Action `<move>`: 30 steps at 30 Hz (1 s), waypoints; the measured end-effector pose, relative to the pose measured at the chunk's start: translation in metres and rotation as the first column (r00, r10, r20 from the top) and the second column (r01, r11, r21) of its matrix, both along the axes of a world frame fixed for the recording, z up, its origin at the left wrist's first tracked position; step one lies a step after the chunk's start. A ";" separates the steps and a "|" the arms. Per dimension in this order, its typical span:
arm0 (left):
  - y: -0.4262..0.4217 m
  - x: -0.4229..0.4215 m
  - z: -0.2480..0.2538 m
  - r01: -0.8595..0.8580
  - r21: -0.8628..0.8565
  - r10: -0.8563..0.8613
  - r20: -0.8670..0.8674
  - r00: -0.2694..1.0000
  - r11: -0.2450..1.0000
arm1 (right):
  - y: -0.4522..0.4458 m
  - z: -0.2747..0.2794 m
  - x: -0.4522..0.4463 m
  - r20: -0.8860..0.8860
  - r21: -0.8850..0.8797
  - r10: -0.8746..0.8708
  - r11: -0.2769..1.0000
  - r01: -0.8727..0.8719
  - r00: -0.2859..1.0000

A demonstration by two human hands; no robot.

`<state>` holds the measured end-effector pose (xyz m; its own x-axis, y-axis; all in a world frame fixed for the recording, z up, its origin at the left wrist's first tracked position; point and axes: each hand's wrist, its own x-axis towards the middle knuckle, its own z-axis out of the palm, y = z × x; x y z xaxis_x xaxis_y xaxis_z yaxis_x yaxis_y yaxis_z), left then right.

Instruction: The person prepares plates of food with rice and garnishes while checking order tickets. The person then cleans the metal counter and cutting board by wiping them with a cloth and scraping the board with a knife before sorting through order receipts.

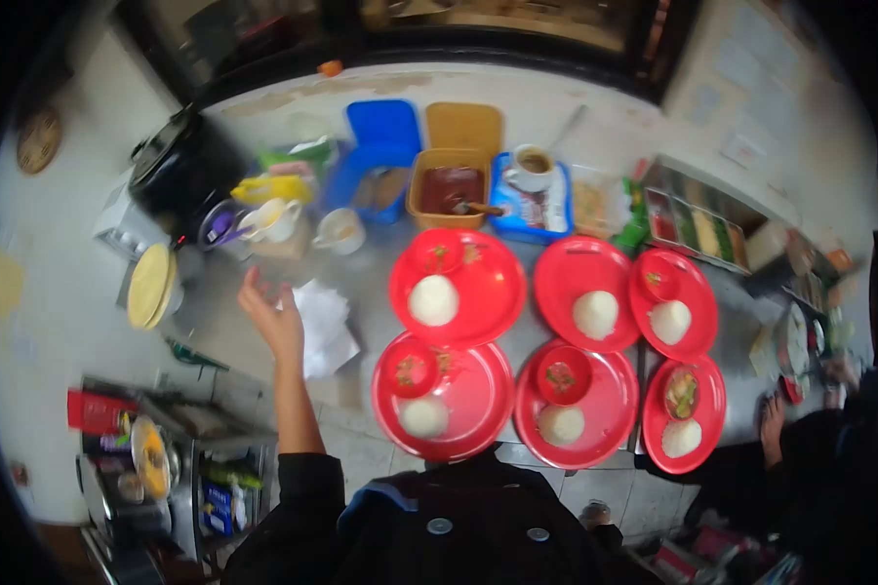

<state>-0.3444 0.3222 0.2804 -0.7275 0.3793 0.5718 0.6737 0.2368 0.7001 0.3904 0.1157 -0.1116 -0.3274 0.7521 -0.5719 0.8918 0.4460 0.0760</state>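
My left hand is raised over the left part of the steel counter, its fingers bent and apart, with nothing visible in them. Just right of it lie crumpled white papers. Several red plates stand to the right, including a near-left plate and a far-left plate. Each carries a white rice mound, such as the one on the far-left plate. Small bowls sit on the plates; the near-right one holds different food from the red bowl. My right hand cannot be made out.
Along the wall are a black cooker, a white mug, a blue tub, a brown sauce tub and a metal topping tray. A co-worker's hand is at the right. A shelf cart stands lower left.
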 end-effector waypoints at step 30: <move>0.496 0.363 -0.038 0.352 -0.936 -0.852 -0.182 -0.491 -0.002 | -0.112 -0.009 -0.098 -0.108 -0.975 -0.421 -0.134 0.179 -0.901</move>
